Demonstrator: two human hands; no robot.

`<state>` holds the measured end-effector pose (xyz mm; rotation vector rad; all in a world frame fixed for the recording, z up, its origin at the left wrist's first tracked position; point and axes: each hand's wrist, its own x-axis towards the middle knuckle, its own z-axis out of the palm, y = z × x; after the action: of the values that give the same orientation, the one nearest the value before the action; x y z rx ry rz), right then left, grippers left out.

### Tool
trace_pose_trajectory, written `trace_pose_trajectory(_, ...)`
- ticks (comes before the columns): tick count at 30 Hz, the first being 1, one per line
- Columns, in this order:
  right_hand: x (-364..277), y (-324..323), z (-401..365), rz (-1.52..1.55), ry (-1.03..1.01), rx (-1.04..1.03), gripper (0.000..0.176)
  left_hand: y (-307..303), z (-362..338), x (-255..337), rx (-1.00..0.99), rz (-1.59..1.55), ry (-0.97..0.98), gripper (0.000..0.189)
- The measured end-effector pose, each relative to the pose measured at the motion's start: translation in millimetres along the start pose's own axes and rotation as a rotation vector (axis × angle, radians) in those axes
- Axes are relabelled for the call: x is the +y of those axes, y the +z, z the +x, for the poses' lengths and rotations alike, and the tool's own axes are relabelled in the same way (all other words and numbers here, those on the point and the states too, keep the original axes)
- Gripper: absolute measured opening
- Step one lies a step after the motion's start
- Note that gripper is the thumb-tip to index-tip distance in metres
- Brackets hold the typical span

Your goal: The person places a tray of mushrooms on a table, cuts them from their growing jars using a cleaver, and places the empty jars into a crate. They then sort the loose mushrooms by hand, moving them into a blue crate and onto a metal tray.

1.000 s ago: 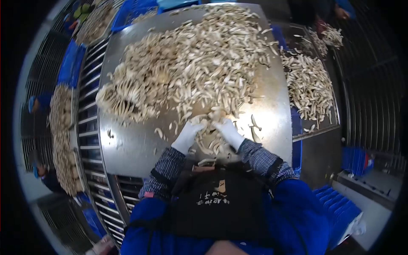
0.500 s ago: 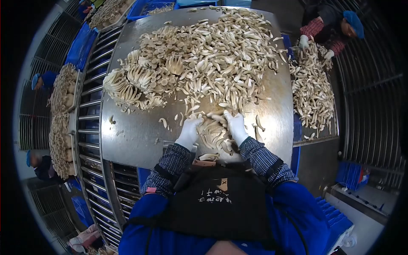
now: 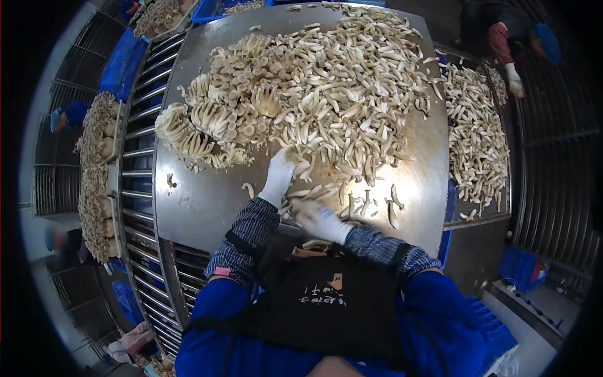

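Note:
A wide heap of loose mushrooms [image 3: 352, 94] covers much of the metal table [image 3: 201, 207]. My left hand [image 3: 279, 174], in a white glove, is at the near edge of this heap, its fingers curled round a few mushrooms [image 3: 304, 167]. Lower down, my right hand [image 3: 319, 220], also gloved, reaches leftward near the table's front edge; its fingers are smeared by motion beside a few loose mushrooms [image 3: 314, 191]. Clusters of uncut mushrooms [image 3: 217, 119] lie at the left of the heap. Single mushrooms [image 3: 394, 204] are scattered to the right of my right hand.
Metal rollers [image 3: 138, 173] run along the table's left side, with trays of mushroom clusters [image 3: 97, 163] beyond. To the right is a second surface piled with mushrooms [image 3: 477, 132]; a co-worker's gloved hand [image 3: 515, 81] is near it. Blue crates [image 3: 524, 261] stand low at the right.
My left hand has moved up to the heap's edge. My right hand has swung left and toward me, and the loose mushrooms between my hands have shifted. The co-worker at right has moved away from the pile.

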<state>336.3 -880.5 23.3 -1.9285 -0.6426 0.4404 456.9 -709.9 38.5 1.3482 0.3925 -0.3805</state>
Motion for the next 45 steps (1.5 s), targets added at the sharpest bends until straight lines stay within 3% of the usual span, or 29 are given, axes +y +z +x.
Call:
trace_pose_trajectory(2,-25,9,13,0.192,0.100,-0.206,0.063,-11,36,7,0.287,0.440,0.239,0.056)
trace_pose_trajectory(3,-16,24,24,0.246,0.120,-0.250,0.066,-8,47,20,0.392,0.502,0.335,0.064)
trace_pose_trajectory(4,7,47,36,0.301,0.144,-0.294,0.069,-3,63,28,0.389,0.511,0.342,0.064)
trace_pose_trajectory(5,43,74,51,0.415,0.098,-0.303,0.075,3,79,35,0.501,0.597,0.491,0.069)
trace_pose_trajectory(6,55,71,71,0.586,0.237,-0.311,0.076,7,96,42,0.611,0.680,0.642,0.074)
trace_pose_trajectory(7,54,59,92,0.756,0.380,-0.295,0.077,6,113,47,0.563,0.557,0.632,0.080)
trace_pose_trajectory(8,60,37,101,0.570,0.313,-0.184,0.077,6,131,51,0.519,0.433,0.621,0.087)
trace_pose_trajectory(10,87,-3,116,0.614,0.261,-0.063,0.060,4,150,58,0.846,1.037,0.544,0.101)
trace_pose_trajectory(11,104,-20,121,0.608,0.264,0.033,0.055,1,155,71,0.854,1.059,0.364,0.111)
trace_pose_trajectory(12,124,-37,123,0.540,0.322,0.203,0.056,-7,162,83,0.862,1.154,0.299,0.106)
trace_pose_trajectory(14,73,-128,112,0.950,0.551,0.263,0.056,-21,175,101,0.848,1.134,0.178,0.093)
trace_pose_trajectory(15,84,-143,109,0.734,0.506,0.318,0.054,-33,176,103,0.809,1.099,0.231,0.085)
trace_pose_trajectory(18,102,-158,97,0.727,0.491,0.308,0.057,-48,163,85,0.723,0.996,0.539,0.064)
trace_pose_trajectory(20,81,-154,83,0.633,0.601,0.257,0.058,-30,121,73,0.306,0.406,0.535,0.058)
trace_pose_trajectory(22,54,-128,70,0.597,0.530,0.323,0.069,18,40,69,0.117,0.326,0.309,0.055)
trace_pose_trajectory(24,63,-79,61,0.337,0.140,0.440,0.067,36,-6,29,-0.016,0.313,0.215,0.051)
trace_pose_trajectory(26,15,-76,48,0.933,0.304,0.369,0.060,48,-44,-7,-0.125,0.225,0.165,0.046)
trace_pose_trajectory(28,35,-62,35,0.813,0.336,0.369,0.049,43,-61,-19,-0.103,0.053,0.068,0.043)
trace_pose_trajectory(30,47,-55,21,0.990,0.416,0.499,0.038,31,-78,-26,-0.012,-0.444,-0.218,0.042)
trace_pose_trajectory(32,29,-60,8,1.098,0.355,0.510,0.037,32,-94,-35,0.013,-0.380,-0.195,0.041)
trace_pose_trajectory(34,9,-68,-1,0.728,0.193,0.316,0.039,34,-99,-36,0.050,-0.235,-0.105,0.040)
trace_pose_trajectory(35,-8,-54,0,0.675,0.480,0.336,0.038,27,-89,-63,0.016,-0.133,-0.032,0.041)
trace_pose_trajectory(36,-25,-55,-2,0.696,0.421,0.302,0.035,30,-98,-60,0.018,-0.137,-0.026,0.041)
trace_pose_trajectory(38,-4,-38,1,0.510,0.415,0.438,0.030,37,-112,-44,-0.085,-0.281,-0.078,0.046)
trace_pose_trajectory(39,-8,-39,0,0.502,0.405,0.438,0.030,35,-114,-44,-0.045,-0.251,-0.035,0.030)
trace_pose_trajectory(41,-15,-40,-6,0.962,0.597,0.702,0.030,35,-119,-48,-0.006,-0.219,0.051,0.033)
trace_pose_trajectory(42,-20,-38,-8,0.958,0.588,0.697,0.030,34,-121,-49,0.034,-0.182,0.127,0.036)
trace_pose_trajectory(44,-28,-33,-13,0.800,0.432,0.435,0.029,26,-123,-56,0.022,-0.034,0.090,0.042)
trace_pose_trajectory(45,-25,-30,-15,0.797,0.481,0.423,0.031,24,-124,-59,0.013,0.044,0.119,0.044)
